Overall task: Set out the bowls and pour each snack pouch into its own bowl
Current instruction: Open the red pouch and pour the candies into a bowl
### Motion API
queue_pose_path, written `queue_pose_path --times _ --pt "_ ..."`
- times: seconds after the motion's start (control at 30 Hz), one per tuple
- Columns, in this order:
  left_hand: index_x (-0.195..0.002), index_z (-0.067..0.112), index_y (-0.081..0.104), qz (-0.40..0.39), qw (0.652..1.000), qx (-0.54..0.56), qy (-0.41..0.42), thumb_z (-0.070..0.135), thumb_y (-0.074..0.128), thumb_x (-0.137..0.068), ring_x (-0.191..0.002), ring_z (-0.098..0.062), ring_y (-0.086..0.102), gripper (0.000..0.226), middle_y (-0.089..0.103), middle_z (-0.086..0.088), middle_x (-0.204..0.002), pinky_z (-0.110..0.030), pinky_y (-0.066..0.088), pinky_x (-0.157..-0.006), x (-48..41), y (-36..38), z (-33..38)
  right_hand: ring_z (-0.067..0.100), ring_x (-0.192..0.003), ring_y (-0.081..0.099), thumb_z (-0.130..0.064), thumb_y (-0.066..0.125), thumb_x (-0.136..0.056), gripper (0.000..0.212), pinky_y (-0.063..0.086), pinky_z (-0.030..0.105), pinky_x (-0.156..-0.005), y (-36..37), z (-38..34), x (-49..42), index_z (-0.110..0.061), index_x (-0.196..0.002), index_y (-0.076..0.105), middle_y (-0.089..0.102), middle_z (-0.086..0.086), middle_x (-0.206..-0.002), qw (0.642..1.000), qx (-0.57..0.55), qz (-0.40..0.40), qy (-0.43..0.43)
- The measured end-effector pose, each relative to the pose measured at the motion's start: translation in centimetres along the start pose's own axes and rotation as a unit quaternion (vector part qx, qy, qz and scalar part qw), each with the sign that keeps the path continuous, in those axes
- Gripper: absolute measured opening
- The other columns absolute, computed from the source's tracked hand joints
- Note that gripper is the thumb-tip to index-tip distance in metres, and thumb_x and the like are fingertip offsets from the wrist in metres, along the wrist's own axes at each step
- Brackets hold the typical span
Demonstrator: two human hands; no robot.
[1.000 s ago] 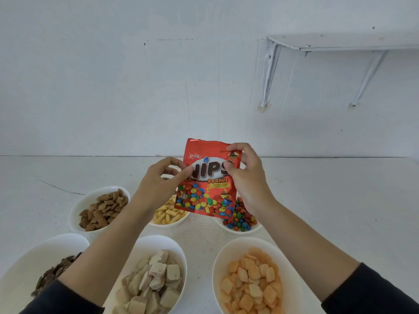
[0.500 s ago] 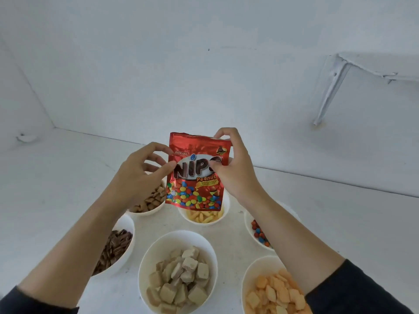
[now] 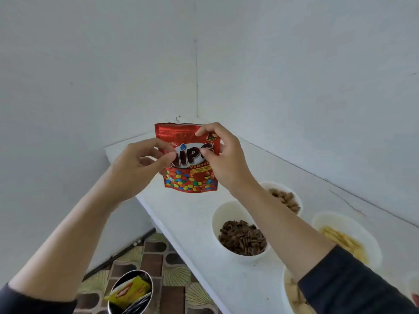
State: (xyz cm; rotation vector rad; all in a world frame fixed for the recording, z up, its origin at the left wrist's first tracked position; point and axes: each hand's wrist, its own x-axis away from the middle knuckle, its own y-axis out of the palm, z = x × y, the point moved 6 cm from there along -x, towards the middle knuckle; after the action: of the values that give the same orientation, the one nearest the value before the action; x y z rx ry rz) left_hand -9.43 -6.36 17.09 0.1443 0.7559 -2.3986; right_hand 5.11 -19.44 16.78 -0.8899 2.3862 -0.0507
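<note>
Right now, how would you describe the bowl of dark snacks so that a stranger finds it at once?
Look at the white counter that runs from the wall corner. Among the white bowls on it, take the leftmost bowl. Only it holds dark brown, almost black pieces.

I read this as a plain corner of a home, likely a kitchen or pantry nook. I see two bare white-painted walls (image 3: 90, 64) meeting at a corner, with a white counter (image 3: 199, 241) running along one of them. White bowls (image 3: 226, 211) of snacks sit on it. Below the counter's edge the floor (image 3: 154, 257) has brown and yellow patterned tiles, and a round metal bin (image 3: 133, 271) there holds a yellow wrapper (image 3: 129, 291).
</note>
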Motion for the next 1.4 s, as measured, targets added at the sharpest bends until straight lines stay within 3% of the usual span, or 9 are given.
queue_pose_path --times 0.13,0.23,0.43,0.6,0.67,0.83,1.13,1.3,1.4 --pt "-0.094 0.029 0.072 0.052 0.997 -0.035 -0.042 0.035 0.068 -0.094 -0.071 -0.012 0.069 0.006 0.072 0.003 -0.081 -0.037 0.055 -0.071 2.0 -9.5 -5.5 0.017 -0.116 0.062 0.013 0.055 -0.089 0.036 0.06 0.043 -0.091 11.8 -0.5 -2.0 -0.019 -0.106 0.058 0.064 -0.006 -0.117 0.997 -0.047 -0.054 0.008" --pt "-0.094 0.029 0.07 0.079 0.991 -0.062 -0.09 0.037 0.067 -0.095 -0.071 -0.007 0.069 0.009 0.073 0.006 -0.083 -0.023 0.045 -0.063 3.8 -15.2 -10.2 0.017 -0.114 0.063 0.013 0.054 -0.088 0.036 0.06 0.043 -0.09 20.3 0.2 -2.7 -0.019 -0.104 0.058 0.064 -0.007 -0.115 0.993 -0.077 -0.086 0.022" --pt "-0.094 0.029 0.07 0.104 0.975 -0.078 -0.177 0.04 0.066 -0.096 -0.075 -0.011 0.072 0.012 0.073 0.003 -0.087 -0.023 0.045 -0.063 7.1 -22.1 -19.1 0.012 -0.107 0.065 0.012 0.052 -0.089 0.035 0.061 0.043 -0.089 33.9 3.3 -2.6 -0.021 -0.099 0.06 0.067 -0.01 -0.109 0.981 -0.098 -0.151 0.074" --pt "-0.095 0.029 0.07 0.102 0.968 -0.069 -0.221 0.04 0.065 -0.097 -0.076 -0.009 0.071 0.012 0.073 0.003 -0.089 -0.023 0.05 -0.067 7.8 -23.3 -25.7 0.012 -0.115 0.063 0.011 0.046 -0.092 0.036 0.06 0.041 -0.091 40.3 7.9 -1.9 -0.021 -0.099 0.06 0.065 -0.009 -0.119 0.969 -0.105 -0.198 0.109" --pt "-0.094 0.03 0.071 0.101 0.966 -0.061 -0.231 0.04 0.065 -0.097 -0.076 -0.012 0.071 0.011 0.072 0.001 -0.089 -0.023 0.053 -0.067 8.6 -22.5 -29.4 0.013 -0.115 0.063 0.01 0.049 -0.095 0.033 0.061 0.039 -0.09 42.3 11.1 -0.5 -0.02 -0.1 0.061 0.065 -0.007 -0.12 0.963 -0.09 -0.229 0.111" --pt "-0.094 0.034 0.07 0.066 0.958 -0.042 -0.277 0.042 0.064 -0.096 -0.08 -0.025 0.072 0.01 0.071 -0.002 -0.087 -0.051 0.06 -0.077 12.2 -16.9 -42.1 0.008 -0.113 0.063 0.002 0.061 -0.095 0.028 0.061 0.034 -0.089 47.1 23.0 5.4 -0.025 -0.098 0.061 0.066 -0.011 -0.116 0.95 -0.031 -0.287 0.122" --pt "-0.098 0.033 0.07 -0.003 0.936 0.01 -0.353 0.042 0.062 -0.098 -0.087 -0.033 0.07 0.012 0.07 -0.013 -0.091 -0.056 0.057 -0.084 19.0 -3.1 -65.1 0.013 -0.111 0.065 0.007 0.066 -0.088 0.043 0.058 0.045 -0.094 53.2 47.7 19.0 -0.035 -0.092 0.058 0.066 -0.014 -0.111 0.923 0.021 -0.33 0.197" --pt "-0.102 0.033 0.068 -0.055 0.925 -0.005 -0.376 0.041 0.06 -0.099 -0.085 -0.018 0.072 0.012 0.069 -0.002 -0.091 -0.05 0.06 -0.082 22.0 2.6 -74.8 0.01 -0.111 0.062 0.008 0.066 -0.086 0.036 0.056 0.039 -0.094 56.2 55.9 24.3 -0.027 -0.093 0.059 0.063 -0.014 -0.109 0.914 0.049 -0.369 0.161" --pt "-0.103 0.031 0.069 -0.086 0.919 -0.012 -0.384 0.039 0.059 -0.1 -0.085 -0.024 0.069 0.014 0.069 -0.002 -0.089 -0.05 0.058 -0.083 23.4 4.7 -78.1 0.011 -0.113 0.059 0.008 0.066 -0.086 0.031 0.053 0.04 -0.099 57.0 59.8 27.3 -0.022 -0.09 0.061 0.061 -0.012 -0.108 0.896 0.077 -0.406 0.163"
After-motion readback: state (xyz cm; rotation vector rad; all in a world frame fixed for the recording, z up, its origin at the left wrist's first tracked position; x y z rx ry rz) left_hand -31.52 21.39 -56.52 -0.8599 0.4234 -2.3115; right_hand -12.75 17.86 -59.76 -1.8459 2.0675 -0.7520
